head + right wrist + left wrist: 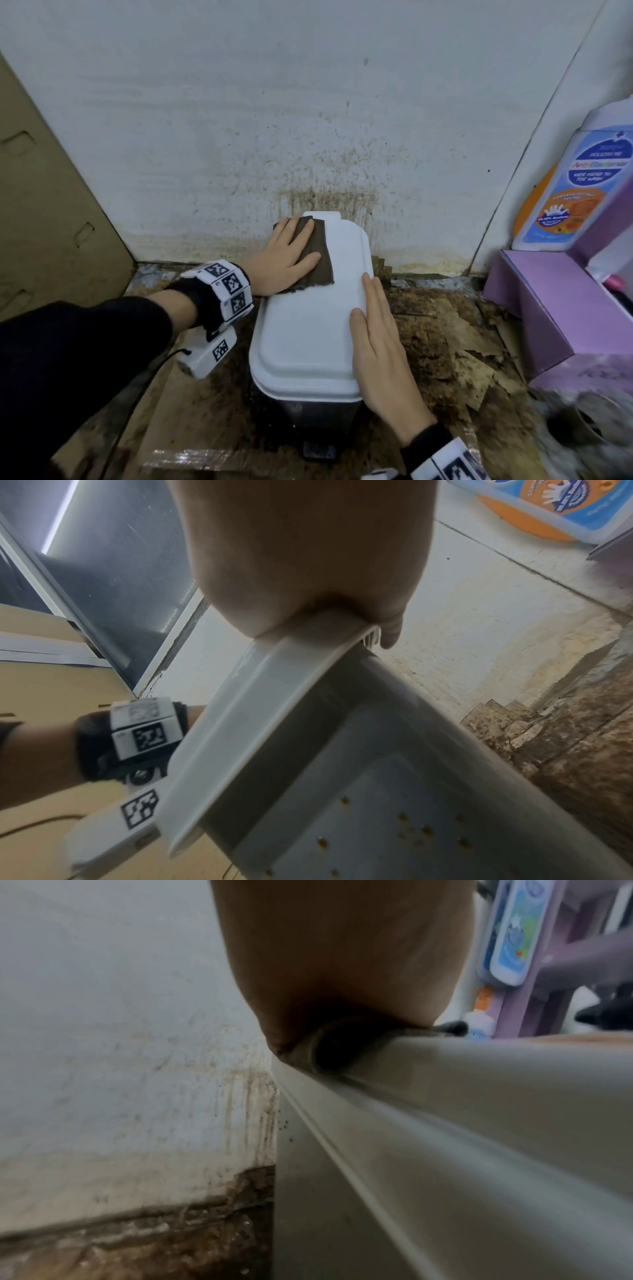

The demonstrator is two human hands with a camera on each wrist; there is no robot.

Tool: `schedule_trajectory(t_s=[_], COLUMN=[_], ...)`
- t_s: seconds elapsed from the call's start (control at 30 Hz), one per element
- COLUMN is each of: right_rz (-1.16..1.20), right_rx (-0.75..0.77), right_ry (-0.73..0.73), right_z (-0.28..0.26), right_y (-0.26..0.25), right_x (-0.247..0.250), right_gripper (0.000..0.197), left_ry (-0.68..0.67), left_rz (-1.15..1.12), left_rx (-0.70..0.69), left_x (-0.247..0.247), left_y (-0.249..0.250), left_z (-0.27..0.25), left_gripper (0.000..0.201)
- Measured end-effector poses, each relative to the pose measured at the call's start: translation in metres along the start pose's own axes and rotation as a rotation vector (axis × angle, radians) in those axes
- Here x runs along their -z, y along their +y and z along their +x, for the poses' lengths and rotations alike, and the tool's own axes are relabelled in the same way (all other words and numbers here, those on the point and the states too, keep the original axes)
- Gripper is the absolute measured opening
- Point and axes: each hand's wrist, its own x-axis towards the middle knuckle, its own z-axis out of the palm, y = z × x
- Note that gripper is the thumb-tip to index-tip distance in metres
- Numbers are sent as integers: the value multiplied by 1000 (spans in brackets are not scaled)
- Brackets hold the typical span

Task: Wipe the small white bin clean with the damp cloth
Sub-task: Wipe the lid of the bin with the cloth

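The small white bin [308, 329] stands on the floor against the stained wall, its lid closed. A dark brown cloth [317, 257] lies on the far left part of the lid. My left hand [286, 255] presses flat on the cloth with straight fingers. My right hand [380, 342] rests flat along the lid's right edge, fingers straight. In the left wrist view the palm [342, 961] bears on the cloth's edge [329, 1047] at the lid's rim. The right wrist view shows the palm [301, 555] on the lid's rim [274, 696] and brown specks on the bin's side [411, 829].
The wall [308, 120] behind the bin carries brown splatter. Dirty, peeling floor [445, 342] surrounds the bin. A cardboard panel [51, 205] leans at the left. A purple box [555, 308] and a large soap bottle [575, 178] stand close at the right.
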Motion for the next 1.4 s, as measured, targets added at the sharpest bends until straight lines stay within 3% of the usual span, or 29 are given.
schedule_trajectory(t_s=[0.37,0.63,0.93,1.13,1.4], right_rz=[12,-42,-27,-1,71], right_rx=[12,-15,-13,-20,-31], right_ry=[18,36,54,56,25], right_z=[-1,1,-1,-1,-1], right_y=[1,3,4,1,3], right_x=[-1,-3,-3,-4,-3], right_gripper=[55,63,72,73,77], left_ry=[19,14,31,-55,-107], left_rz=[-22,-172,-177,-164,-61], left_rx=[6,-10,-73,-85,-41], left_x=[-1,-20,-45,-32,2], left_y=[-1,11,23,14,-1], left_z=[2,-55,-115,-98,-25], left_gripper=[77,79,81,82,82])
